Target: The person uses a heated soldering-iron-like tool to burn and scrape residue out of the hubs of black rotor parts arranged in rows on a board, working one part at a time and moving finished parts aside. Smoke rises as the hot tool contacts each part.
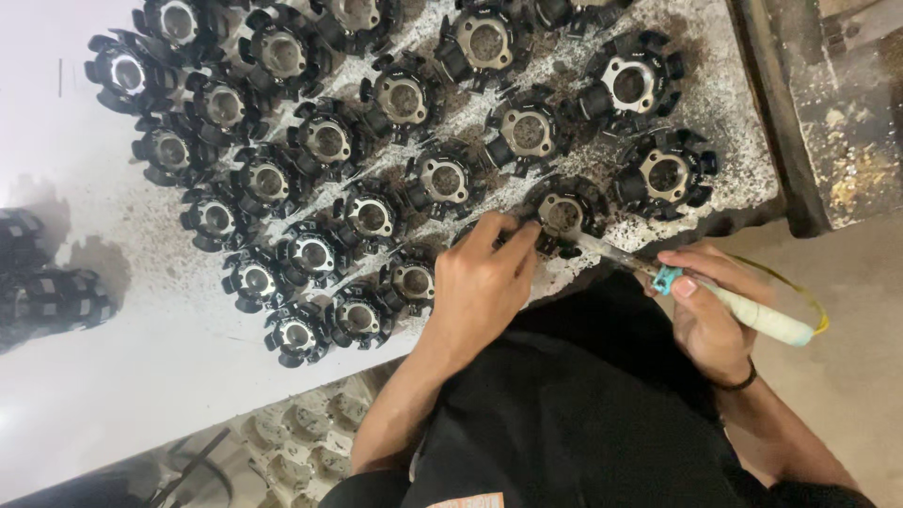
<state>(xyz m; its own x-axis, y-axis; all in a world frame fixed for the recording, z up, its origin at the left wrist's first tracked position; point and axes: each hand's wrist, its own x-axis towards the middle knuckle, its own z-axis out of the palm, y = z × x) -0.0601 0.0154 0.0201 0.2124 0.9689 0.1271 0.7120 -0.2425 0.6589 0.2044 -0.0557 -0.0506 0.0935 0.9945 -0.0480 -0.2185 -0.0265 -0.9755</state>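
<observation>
Right hand (707, 315) fingers clamped on taped tool handle (752, 318); left hand (482, 282) fingers pinch black toothed ring (562, 216) at near edge of white surface (122, 376). Ring prob. stiff, heavy-ish metal w/ sharp teeth; hold by outer rim.

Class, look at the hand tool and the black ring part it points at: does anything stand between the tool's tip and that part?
Nothing visible does. The right hand holds the hand tool, whose metal tip lies right at the black ring part. The left hand steadies that part from its other side, not in the tool's path.
</observation>
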